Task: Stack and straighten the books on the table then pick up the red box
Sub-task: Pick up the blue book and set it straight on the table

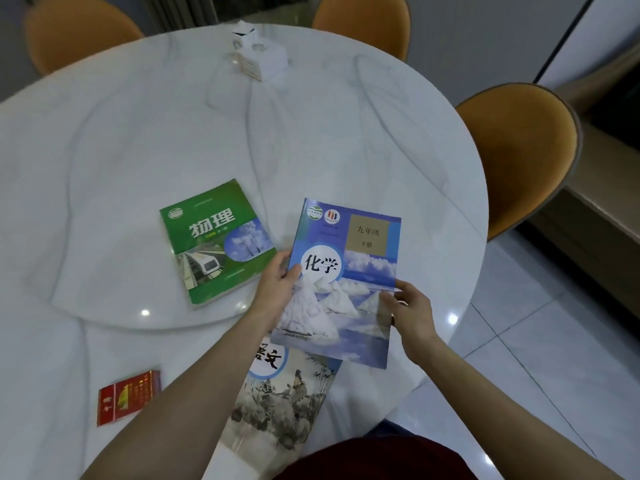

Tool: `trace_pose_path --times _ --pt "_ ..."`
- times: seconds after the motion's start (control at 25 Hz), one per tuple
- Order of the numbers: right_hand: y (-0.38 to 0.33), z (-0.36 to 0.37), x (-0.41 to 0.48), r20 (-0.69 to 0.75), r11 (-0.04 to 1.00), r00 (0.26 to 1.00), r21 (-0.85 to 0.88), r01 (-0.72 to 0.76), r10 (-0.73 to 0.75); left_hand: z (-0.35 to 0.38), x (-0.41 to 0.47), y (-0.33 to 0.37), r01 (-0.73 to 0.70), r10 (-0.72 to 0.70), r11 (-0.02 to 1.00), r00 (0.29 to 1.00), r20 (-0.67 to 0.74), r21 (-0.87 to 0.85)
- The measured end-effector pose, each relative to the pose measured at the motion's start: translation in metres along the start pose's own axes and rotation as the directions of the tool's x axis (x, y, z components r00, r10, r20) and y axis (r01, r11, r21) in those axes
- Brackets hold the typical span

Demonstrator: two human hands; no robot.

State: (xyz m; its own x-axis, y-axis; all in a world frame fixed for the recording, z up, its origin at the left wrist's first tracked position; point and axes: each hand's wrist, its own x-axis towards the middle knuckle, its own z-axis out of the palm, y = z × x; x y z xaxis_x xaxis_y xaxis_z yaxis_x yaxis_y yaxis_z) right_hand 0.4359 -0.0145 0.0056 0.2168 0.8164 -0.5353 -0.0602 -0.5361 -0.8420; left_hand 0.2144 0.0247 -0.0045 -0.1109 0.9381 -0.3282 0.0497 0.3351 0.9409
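Note:
I hold a blue chemistry book [349, 271] over the near right part of the round white marble table [311, 133]. My left hand [277, 285] grips its left edge, and my right hand [410, 306] grips its right edge. Partly under it, at the table's near edge, lies a grey-and-white book with an ink painting [284, 393]; my left forearm crosses it. A green physics book [216, 240] lies flat to the left, tilted. A small red box [128, 398] rests near the front left.
A white tissue box [258, 55] stands at the far middle of the table. Orange chairs stand around it: one far left [76, 29], one far middle [363, 22], one right [519, 150]. Tiled floor [519, 323] lies to the right.

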Motion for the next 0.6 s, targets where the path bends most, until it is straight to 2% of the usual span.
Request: trace_pose_path --times 0.32,0.6 --pt "-0.060 0.063 0.033 0.237 0.963 0.962 -0.193 0.186 -0.138 -0.059 0.002 0.023 0.000 -0.010 0.999 0.957 -0.289 -0.034" --pt "-0.106 0.138 0.062 0.414 0.913 0.898 -0.291 0.285 -0.148 -0.107 0.011 0.043 0.002 -0.048 0.995 0.878 -0.476 -0.097"
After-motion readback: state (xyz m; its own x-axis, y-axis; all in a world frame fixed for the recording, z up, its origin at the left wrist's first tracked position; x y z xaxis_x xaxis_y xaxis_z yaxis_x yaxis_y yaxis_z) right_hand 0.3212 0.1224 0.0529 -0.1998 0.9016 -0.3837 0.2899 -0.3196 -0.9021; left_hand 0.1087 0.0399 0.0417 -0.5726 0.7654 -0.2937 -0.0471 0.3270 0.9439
